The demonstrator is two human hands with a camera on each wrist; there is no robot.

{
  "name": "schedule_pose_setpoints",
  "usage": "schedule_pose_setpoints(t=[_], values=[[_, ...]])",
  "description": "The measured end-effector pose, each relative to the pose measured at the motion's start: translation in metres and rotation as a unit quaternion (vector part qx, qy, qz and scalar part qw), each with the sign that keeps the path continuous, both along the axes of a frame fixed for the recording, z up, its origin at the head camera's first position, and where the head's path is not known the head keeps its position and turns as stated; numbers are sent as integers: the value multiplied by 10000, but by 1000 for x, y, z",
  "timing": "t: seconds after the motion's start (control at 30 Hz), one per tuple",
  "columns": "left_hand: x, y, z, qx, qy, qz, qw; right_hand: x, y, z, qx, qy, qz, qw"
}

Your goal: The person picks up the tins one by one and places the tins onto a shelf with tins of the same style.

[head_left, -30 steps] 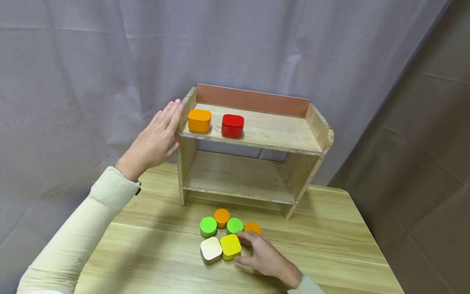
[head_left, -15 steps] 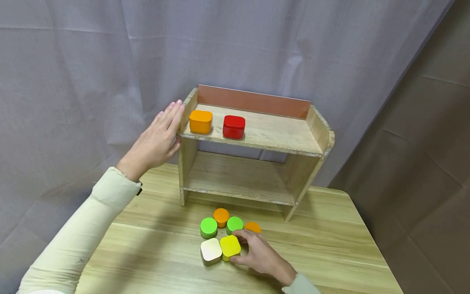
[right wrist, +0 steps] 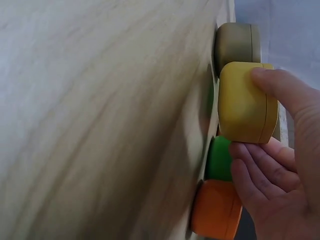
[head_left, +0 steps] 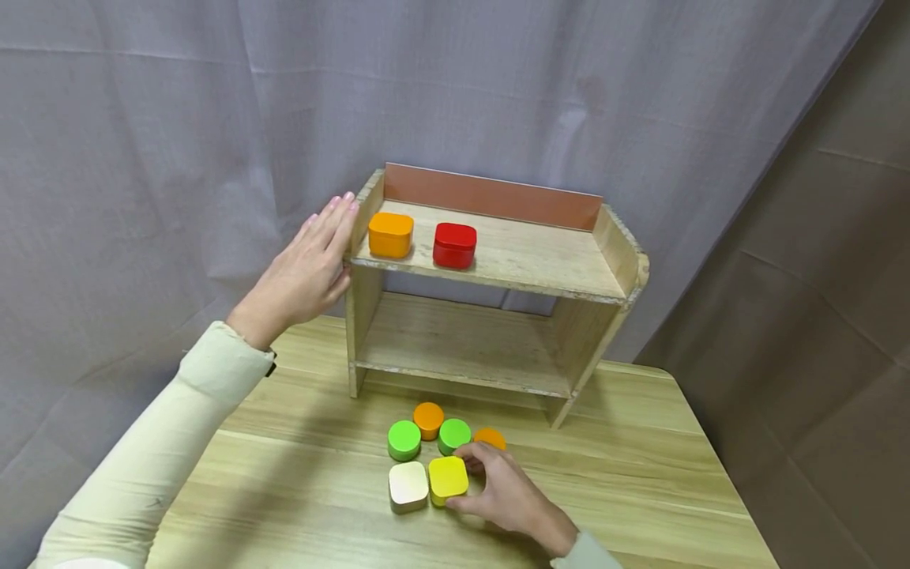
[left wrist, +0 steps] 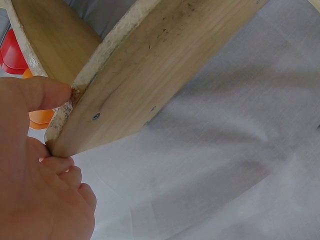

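Observation:
My right hand (head_left: 508,494) pinches a yellow rounded-square lidded box (head_left: 448,478) between thumb and fingers. In the right wrist view, the thumb lies across the seam of the yellow box (right wrist: 245,102) and the fingertips meet its opposite side. A cream rounded-square box (head_left: 408,484) stands just left of it. My left hand (head_left: 298,265) has its fingers straight along the outer left side of a small wooden shelf (head_left: 455,332). The left wrist view shows the thumb (left wrist: 47,93) touching the side panel's edge.
Behind the yellow box stand two green round boxes (head_left: 404,440) and two orange round ones (head_left: 429,420). The upper shelf bears an orange box (head_left: 390,235) and a red box (head_left: 455,245). A grey curtain (head_left: 213,118) hangs behind the wooden table (head_left: 640,482).
My right hand's fingers have closed in on the yellow box and taken hold of it. A narrow gap now shows between it and the cream box. The left hand stays at the shelf's side.

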State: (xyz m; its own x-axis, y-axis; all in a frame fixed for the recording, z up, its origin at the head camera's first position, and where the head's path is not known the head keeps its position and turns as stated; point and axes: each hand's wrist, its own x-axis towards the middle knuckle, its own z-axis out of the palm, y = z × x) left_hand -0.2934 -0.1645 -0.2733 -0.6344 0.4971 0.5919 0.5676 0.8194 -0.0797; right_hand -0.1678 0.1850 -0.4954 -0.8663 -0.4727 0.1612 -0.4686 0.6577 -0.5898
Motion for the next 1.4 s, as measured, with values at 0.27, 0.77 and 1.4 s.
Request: schedule_pose_setpoints(t=[0.27,0.77,1.4], values=[[1,-1,-1,-22,-85,26,10000,1,9,12,-93,3,-28,10000],[0,0,-2,-35,-78,7,10000,3,26,55,-346,114,-2,9993],[1,1,0,28,-72,-17,10000,6,41,133,-59,690,-269,9972]])
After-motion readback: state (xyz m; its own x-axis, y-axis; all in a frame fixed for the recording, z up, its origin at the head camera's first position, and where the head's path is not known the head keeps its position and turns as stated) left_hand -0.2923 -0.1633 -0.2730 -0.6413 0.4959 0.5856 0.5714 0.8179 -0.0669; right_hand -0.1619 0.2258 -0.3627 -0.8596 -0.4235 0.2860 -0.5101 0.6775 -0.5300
